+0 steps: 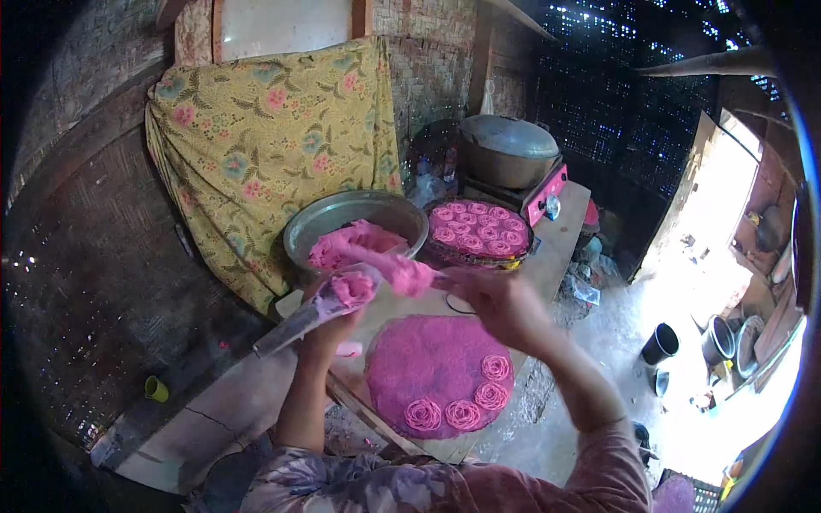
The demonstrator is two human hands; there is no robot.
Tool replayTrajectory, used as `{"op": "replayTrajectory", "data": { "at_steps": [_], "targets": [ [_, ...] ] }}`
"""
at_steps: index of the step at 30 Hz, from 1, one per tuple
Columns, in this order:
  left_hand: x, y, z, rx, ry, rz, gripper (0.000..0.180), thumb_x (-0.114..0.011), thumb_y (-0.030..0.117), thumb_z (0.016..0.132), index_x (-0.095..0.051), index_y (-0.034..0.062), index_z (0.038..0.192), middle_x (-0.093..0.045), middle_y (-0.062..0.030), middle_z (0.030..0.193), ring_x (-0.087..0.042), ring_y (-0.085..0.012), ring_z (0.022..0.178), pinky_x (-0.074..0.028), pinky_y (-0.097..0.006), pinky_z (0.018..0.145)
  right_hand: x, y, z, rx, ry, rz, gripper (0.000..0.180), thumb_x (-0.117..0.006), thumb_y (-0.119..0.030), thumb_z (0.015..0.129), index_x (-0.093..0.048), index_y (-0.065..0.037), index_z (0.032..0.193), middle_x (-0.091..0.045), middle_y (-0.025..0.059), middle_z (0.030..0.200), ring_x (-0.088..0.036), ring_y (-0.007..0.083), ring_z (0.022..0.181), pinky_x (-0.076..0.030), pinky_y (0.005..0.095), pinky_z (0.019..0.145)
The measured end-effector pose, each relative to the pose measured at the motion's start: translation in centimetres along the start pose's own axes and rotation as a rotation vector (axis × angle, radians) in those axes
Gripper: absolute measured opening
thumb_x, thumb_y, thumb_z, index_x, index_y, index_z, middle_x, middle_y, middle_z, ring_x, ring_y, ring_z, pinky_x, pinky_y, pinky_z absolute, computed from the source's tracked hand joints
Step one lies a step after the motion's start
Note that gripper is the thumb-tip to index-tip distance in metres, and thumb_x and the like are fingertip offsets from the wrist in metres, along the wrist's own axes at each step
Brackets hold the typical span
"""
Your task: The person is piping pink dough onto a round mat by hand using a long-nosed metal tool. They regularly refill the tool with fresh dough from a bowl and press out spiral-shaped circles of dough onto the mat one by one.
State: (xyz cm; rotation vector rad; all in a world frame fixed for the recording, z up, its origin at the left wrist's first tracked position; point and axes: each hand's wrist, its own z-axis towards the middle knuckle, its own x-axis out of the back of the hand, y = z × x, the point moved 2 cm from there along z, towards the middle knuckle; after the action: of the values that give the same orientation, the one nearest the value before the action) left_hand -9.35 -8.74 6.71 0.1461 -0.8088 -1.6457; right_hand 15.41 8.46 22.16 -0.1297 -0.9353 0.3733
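Note:
My left hand [340, 327] is closed around a pale, tapered piping bag [299, 325], its narrow end pointing down to the left. Pink dough [352, 289] fills the bag's wide mouth. In my right hand [505, 308] is the handle of a spoon or spatula, slightly blurred, whose kind I cannot make out. A lump of pink dough [410, 278] clings to its far end, close beside the bag's mouth. Below my hands lies a round pink mat [428, 359] with several piped pink swirls [463, 415] along its near and right edge.
A large metal basin [299, 224] holding more pink dough stands beyond my hands. To its right, a round tray of swirls [479, 229] sits before a lidded pot [509, 158] on a pink stove [547, 192]. Black buckets [660, 344] stand on the floor at right.

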Motion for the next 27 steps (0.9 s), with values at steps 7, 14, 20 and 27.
{"op": "replayTrajectory", "data": {
  "at_steps": [7, 14, 20, 27],
  "targets": [
    [-1.9, 5.6, 2.5, 0.02, 0.1, 0.162, 0.035, -0.072, 0.034, 0.074, -0.06, 0.0073, 0.094, -0.064, -0.0108, 0.086, -0.062, -0.0302, 0.078, -0.051, -0.039, 0.072, -12.2, -0.2, -3.6, -0.167, 0.189, 0.365, 0.051, -0.047, 0.007, 0.083, -0.051, -0.01, 0.131, -0.058, 0.0181, 0.084, -0.06, 0.0271, 0.073, -0.048, 0.0352, 0.065],
    [2.1, 6.4, 2.3, 0.094, 0.076, 0.627, 0.034, -0.071, 0.034, 0.074, -0.062, 0.0078, 0.094, -0.065, -0.0129, 0.092, -0.063, -0.033, 0.085, -0.051, -0.041, 0.071, -9.9, 3.0, -2.0, -0.457, -0.172, 0.57, 0.045, -0.044, 0.002, 0.086, -0.048, -0.003, 0.131, -0.061, 0.0268, 0.098, -0.063, 0.0399, 0.087, -0.049, 0.0411, 0.076],
    [2.0, 2.5, 2.2, 0.174, 0.149, 0.414, 0.026, -0.067, 0.027, 0.075, -0.062, 0.0078, 0.092, -0.064, -0.0136, 0.088, -0.062, -0.0345, 0.081, -0.05, -0.041, 0.07, -13.9, 2.7, -1.6, -0.133, -0.106, 0.595, 0.044, -0.045, -0.002, 0.09, -0.046, -0.006, 0.134, -0.061, 0.0176, 0.091, -0.061, 0.0251, 0.083, -0.048, 0.0338, 0.072],
    [7.5, -2.8, -1.4, 0.245, 0.188, 0.72, 0.026, -0.068, 0.023, 0.08, -0.062, 0.0075, 0.1, -0.065, -0.0132, 0.096, -0.062, -0.0302, 0.089, -0.049, -0.039, 0.075, -15.3, 9.1, 8.7, -0.091, -0.139, 0.493, 0.039, -0.047, -0.018, 0.093, -0.048, -0.008, 0.131, -0.064, 0.0079, 0.086, -0.063, 0.0192, 0.077, -0.05, 0.0372, 0.068]
  ]
}}
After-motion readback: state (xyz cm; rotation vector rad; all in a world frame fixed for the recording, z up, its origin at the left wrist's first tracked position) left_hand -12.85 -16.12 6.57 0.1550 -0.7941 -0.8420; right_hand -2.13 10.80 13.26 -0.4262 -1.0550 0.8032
